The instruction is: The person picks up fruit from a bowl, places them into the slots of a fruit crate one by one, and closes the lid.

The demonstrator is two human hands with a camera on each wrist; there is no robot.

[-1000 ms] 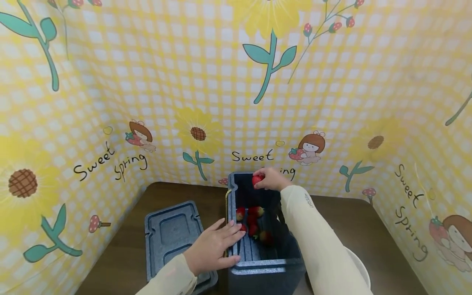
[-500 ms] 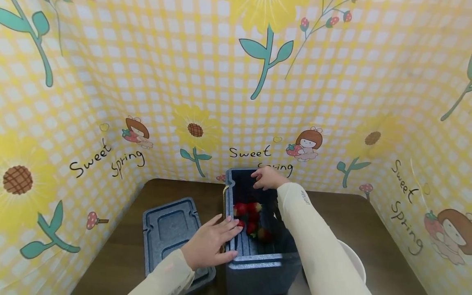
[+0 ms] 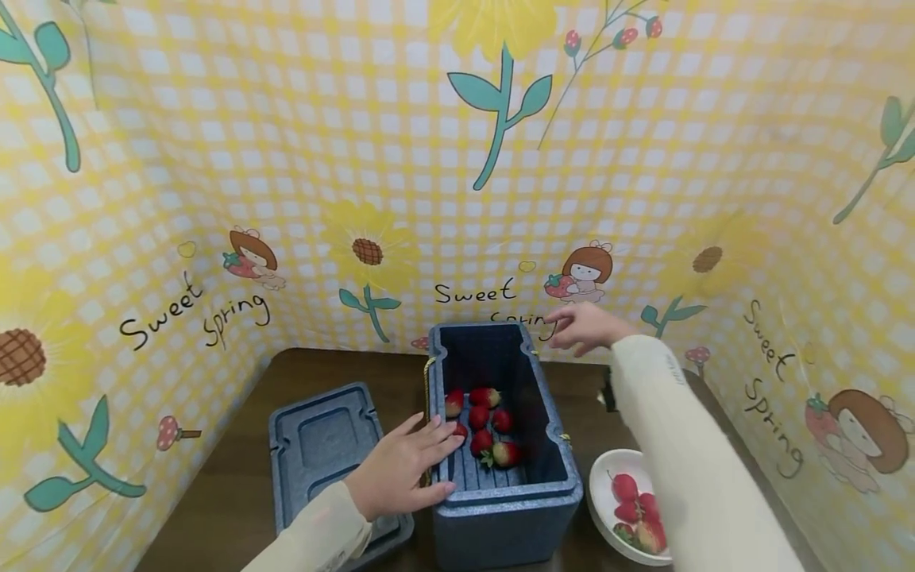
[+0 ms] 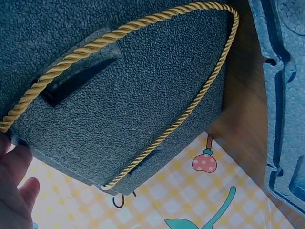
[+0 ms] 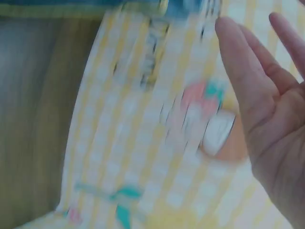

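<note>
A dark blue foam box (image 3: 507, 516) stands uncovered in the head view, with several strawberries (image 3: 481, 442) on its ribbed floor. My left hand (image 3: 402, 469) rests on the box's left rim, fingers fairly straight and fingertips over the edge. In the left wrist view, the fingers (image 4: 16, 162) touch the rim beside a gold twisted cord (image 4: 190, 107). Past the box's far right corner, my right hand (image 3: 589, 327) is in the air, holding nothing, its fingers loosely extended. A white bowl (image 3: 604, 508) with several strawberries (image 3: 639, 512) sits right of the box, partly covered by the right sleeve.
The box's blue foam lid (image 3: 325, 433) lies on the brown wooden table (image 3: 229, 477) to the left, partly under the left forearm. A yellow checked cloth (image 3: 400, 143) with printed flowers and figures hangs behind and at both sides.
My right hand let go of a strawberry inside the box and moved out to the right. The white bowl's strawberries came into view. My left hand stayed on the rim.
</note>
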